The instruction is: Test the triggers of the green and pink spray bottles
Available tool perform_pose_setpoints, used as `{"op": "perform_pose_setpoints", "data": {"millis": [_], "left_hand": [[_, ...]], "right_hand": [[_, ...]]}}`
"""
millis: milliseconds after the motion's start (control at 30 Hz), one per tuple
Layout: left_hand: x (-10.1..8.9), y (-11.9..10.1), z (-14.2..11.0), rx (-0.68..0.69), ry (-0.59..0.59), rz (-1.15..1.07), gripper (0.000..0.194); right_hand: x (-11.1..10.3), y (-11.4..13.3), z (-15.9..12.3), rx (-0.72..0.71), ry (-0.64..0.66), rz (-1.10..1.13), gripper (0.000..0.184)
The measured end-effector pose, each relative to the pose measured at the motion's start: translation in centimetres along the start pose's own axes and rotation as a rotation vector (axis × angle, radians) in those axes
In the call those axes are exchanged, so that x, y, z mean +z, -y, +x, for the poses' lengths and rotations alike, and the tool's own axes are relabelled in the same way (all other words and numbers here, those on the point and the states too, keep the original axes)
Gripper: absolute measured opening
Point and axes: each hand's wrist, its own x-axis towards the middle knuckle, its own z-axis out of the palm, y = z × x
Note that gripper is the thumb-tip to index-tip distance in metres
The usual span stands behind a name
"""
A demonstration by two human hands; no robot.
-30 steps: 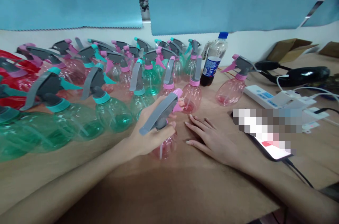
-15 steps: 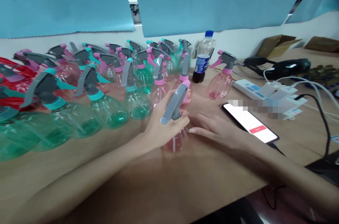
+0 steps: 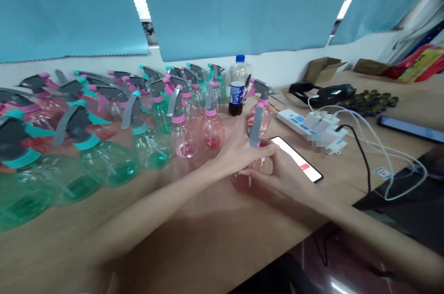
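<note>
While the left hand (image 3: pixel 237 150) curls round the neck of a pink spray bottle (image 3: pixel 255 129) and the right hand (image 3: pixel 282 171) pinches its body, on or just above the counter (image 3: pixel 208 234), a slip on smooth plastic could tip it toward the nearby phone (image 3: pixel 294 154).

Place: workroom or small workshop, judged by contents; exact kind cannot be told. Landmark: drink bottle (image 3: pixel 236 92), blue cap and label. Beneath it: one long wood-toned table (image 3: pixel 180 234). Left of it: crowd of matching trigger spray bottles (image 3: pixel 185 139), pink and green, more than a home would keep. Behind it: white wall (image 3: pixel 286 73), blue shades (image 3: pixel 222 7) with scalloped edges. Right of it: power strip (image 3: pixel 294 121) with plugs and white cables. Farther right of it: flapped cardboard box (image 3: pixel 321 71), heap of small dark pieces (image 3: pixel 371 102).
</note>
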Motion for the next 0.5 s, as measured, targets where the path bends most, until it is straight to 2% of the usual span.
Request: {"op": "perform_pose_setpoints", "data": {"millis": [67,167,267,367,500], "left_hand": [[-0.5,0.3,0.1,0.004,0.025,0.060,0.086],[-1.6,1.0,-1.8,-0.052,-0.001,0.149,0.093],[-2.5,1.6,-5.1,-0.131,-0.018,0.247,0.075],[-3.3,1.8,-8.3,-0.251,0.049,0.308,0.057],[-4.3,1.7,-10.5,-0.359,0.095,0.278,0.040]], "right_hand": [[-0.3,-0.8,0.7,0.008,0.008,-0.012,0.048],[-0.7,-2.4,2.1,0.041,0.027,-0.060,0.054],[-0.7,-3.7,4.2,-0.007,0.020,-0.144,0.055],[-0.3,-4.5,6.6,-0.057,-0.034,-0.270,0.057],[0.2,-4.5,9.1,0.022,0.032,-0.407,0.053]]}}
